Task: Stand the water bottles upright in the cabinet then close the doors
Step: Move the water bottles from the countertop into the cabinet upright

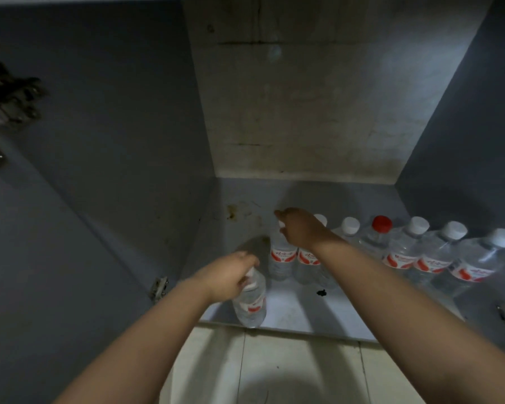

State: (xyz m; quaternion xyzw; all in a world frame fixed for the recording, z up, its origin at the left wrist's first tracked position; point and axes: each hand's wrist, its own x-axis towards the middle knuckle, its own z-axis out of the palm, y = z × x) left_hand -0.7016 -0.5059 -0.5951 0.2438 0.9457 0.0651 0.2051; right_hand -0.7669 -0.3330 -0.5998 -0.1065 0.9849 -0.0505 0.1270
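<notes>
From the head view, the left hand (231,274) curls its fingers around the neck of a water bottle (250,301) standing near the front edge of the cabinet floor (298,310), left of the others. The right hand (299,228) reaches further back, fingertips pinched on the white cap of a second bottle (280,259) at the left end of a row of upright bottles (403,252); one in that row wears a red cap (382,223). A hinge (159,288) sits on the left wall

Bottle cap (281,223) behind right hand (299,228)
</notes>
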